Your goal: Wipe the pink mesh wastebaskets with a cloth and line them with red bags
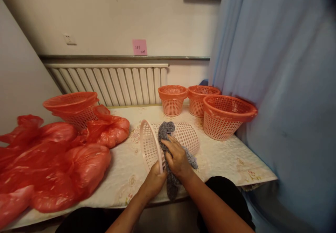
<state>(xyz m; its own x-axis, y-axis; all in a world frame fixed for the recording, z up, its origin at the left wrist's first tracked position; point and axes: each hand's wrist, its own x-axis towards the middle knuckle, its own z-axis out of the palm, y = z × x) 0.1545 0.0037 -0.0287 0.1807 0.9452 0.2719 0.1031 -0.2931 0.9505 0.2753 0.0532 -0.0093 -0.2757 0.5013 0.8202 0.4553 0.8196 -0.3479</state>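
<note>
A pale pink perforated plastic basket (187,135) lies on its side, its round mouth facing left. My left hand (154,181) is closed around the near part of its rim, thumb on the outer side. A fuzzy grey cloth (172,187) drapes across the basket's wall just behind the rim, one end hanging down toward the table's front edge. On top of the cloth, my right hand (177,156) presses it against the basket with bent fingers. Parts of the basket's near side are hidden by both hands and the cloth.
Three baskets lined with red bags (172,101) (199,101) (222,121) stand at the back right. Another lined basket (81,115) and several red plastic bags (65,173) crowd the left. A blue curtain (275,86) hangs right; a radiator (112,86) lines the wall behind the table (123,187).
</note>
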